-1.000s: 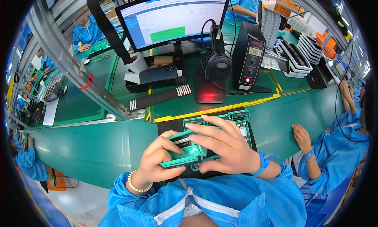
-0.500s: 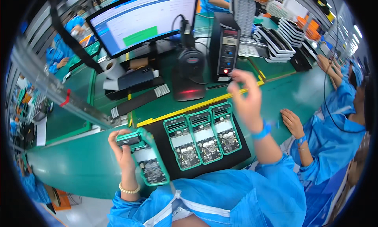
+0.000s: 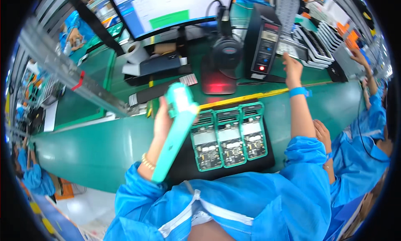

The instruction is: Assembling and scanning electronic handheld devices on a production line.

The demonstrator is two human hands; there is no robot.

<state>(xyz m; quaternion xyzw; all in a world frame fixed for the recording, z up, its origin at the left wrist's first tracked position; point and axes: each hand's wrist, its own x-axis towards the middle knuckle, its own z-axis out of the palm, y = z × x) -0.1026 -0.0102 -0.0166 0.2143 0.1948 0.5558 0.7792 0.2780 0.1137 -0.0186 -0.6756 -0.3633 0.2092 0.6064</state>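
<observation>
My left hand (image 3: pixel 161 123) grips a green circuit-board tray (image 3: pixel 172 143), raised and turned so its smooth side wall shows; the board in it is hidden. Three similar green trays (image 3: pixel 231 136) with circuit boards lie side by side on a black mat (image 3: pixel 268 155) in front of me. Stretched forward to the right, my right hand (image 3: pixel 294 70) is beside the black control box (image 3: pixel 264 42) with blue knobs and a lit red light. Its fingers are curled together; whatever they pinch, if anything, is too small to make out.
A scanner on a stand (image 3: pixel 225 53) glows red behind the trays, before a monitor (image 3: pixel 171 11). A yellow strip (image 3: pixel 246 93) crosses the green bench. White racks (image 3: pixel 319 44) stand at the back right. A co-worker's hand (image 3: pixel 322 134) rests close to my right forearm.
My left hand has lifted the green tray and turned it edge-on. My right hand has moved forward and right, past the control box, and its fingers have curled in. The view has shifted.
</observation>
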